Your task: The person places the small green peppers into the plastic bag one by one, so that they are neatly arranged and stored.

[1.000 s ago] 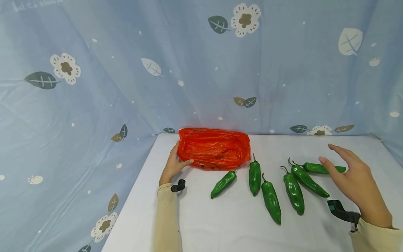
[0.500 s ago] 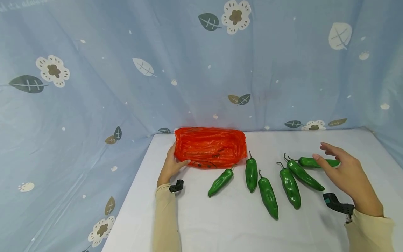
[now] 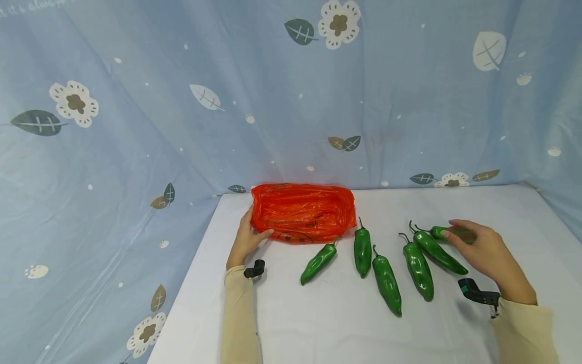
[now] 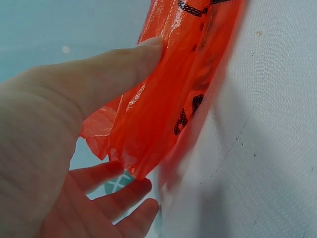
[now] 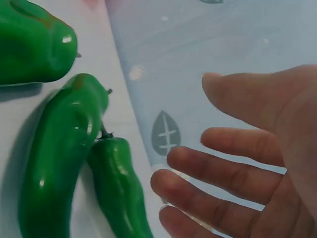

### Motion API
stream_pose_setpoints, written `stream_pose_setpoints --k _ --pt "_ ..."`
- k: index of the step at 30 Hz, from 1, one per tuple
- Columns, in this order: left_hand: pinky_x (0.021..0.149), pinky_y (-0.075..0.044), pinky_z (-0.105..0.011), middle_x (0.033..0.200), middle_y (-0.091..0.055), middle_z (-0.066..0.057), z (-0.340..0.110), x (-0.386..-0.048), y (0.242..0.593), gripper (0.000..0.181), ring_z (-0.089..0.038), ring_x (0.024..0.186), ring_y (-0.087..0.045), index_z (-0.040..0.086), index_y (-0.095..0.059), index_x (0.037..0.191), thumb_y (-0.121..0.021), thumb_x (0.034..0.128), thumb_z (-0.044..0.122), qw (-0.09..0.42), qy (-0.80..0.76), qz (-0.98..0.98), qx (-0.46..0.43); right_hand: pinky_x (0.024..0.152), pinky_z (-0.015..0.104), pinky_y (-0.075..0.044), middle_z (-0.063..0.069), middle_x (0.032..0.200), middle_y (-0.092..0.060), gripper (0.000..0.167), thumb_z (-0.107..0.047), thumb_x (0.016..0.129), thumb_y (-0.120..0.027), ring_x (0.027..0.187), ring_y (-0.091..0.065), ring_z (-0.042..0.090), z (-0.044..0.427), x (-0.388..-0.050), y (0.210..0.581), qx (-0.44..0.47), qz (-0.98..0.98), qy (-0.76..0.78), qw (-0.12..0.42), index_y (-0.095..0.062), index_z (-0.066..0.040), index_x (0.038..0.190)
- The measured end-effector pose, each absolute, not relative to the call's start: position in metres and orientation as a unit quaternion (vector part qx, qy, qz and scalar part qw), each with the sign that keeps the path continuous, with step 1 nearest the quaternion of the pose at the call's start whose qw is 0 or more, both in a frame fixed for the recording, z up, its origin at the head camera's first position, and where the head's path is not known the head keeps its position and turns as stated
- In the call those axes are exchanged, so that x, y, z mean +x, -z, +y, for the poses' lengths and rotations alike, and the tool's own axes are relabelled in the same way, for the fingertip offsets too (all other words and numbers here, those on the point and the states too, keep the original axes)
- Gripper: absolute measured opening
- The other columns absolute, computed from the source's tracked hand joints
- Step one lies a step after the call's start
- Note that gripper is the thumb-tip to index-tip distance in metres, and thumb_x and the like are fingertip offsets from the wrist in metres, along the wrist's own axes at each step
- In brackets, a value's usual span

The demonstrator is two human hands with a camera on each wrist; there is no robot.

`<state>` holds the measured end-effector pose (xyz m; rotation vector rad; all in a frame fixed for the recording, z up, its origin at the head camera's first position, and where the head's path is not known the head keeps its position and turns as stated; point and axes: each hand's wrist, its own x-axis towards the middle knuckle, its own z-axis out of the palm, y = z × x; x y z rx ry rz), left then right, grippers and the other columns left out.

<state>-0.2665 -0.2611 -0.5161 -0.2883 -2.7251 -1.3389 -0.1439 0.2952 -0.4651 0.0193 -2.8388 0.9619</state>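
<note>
One glossy green tapered pepper lies at two o'clock on the white desk, partly hidden by the right hand, fingers parted and unclenched; the left hand, fingers loosely extended, touches the crinkled red plastic bag at eleven.

Free to pass over the bench at lower centre; blocked by the bag at centre, peppers from centre to right, the curtain across the top.
</note>
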Motion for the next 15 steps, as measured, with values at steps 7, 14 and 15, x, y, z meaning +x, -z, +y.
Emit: stream_pose_setpoints --k 7,14,15 --pt "0.128 -0.022 -0.064 0.167 -0.030 -0.019 -0.263 -0.264 0.517 0.107 -0.041 0.155 -0.027 0.011 -0.016 0.166 -0.085 0.0856 0.022 0.040 0.439 -0.893 -0.090 0.072 0.061 -0.060 0.042 0.127 -0.061 0.055 -0.031 0.104 -0.063 0.107 -0.064 0.059 0.298 -0.148 0.478 0.004 -0.947 -0.320 0.025 -0.057 0.014 0.134" --pt "0.128 -0.023 -0.064 0.167 -0.030 -0.018 -0.263 -0.264 0.517 0.105 -0.040 0.155 -0.028 0.012 -0.017 0.166 -0.084 0.0861 0.021 0.036 0.437 -0.895 -0.085 0.077 0.060 -0.061 0.044 0.124 -0.062 0.054 -0.029 0.104 -0.061 0.108 -0.064 0.059 0.302 -0.152 0.486 -0.005 -0.947 -0.320 -0.019 -0.059 0.019 0.129" --pt "0.128 -0.023 -0.064 0.167 -0.029 -0.018 -0.262 -0.264 0.516 0.105 -0.039 0.155 -0.028 0.013 -0.017 0.167 -0.084 0.0863 0.022 0.034 0.437 -0.895 -0.083 0.076 0.059 -0.062 0.044 0.122 -0.062 0.053 -0.028 0.104 -0.062 0.107 -0.065 0.059 0.302 -0.153 0.487 -0.007 -0.947 -0.320 -0.021 -0.060 0.019 0.127"
